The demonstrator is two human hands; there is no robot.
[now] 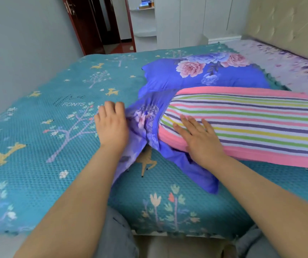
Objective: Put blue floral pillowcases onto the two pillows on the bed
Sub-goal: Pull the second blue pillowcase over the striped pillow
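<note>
— Two pillows lie on my bed's teal deer-print coverlet; grey wall left, red door and white cupboards behind, padded headboard right. Where's the pillowcase?

— The blue floral pillowcase is bunched over the near end of the striped pillow. My left hand grips its edge, fingertips curled out of sight; my right hand presses flat, fingers spread. The cased pillow lies beyond. The striped pillow's right end is cut off.

The camera on my head looked forward and down, close over the bed, toward the doorway.
</note>
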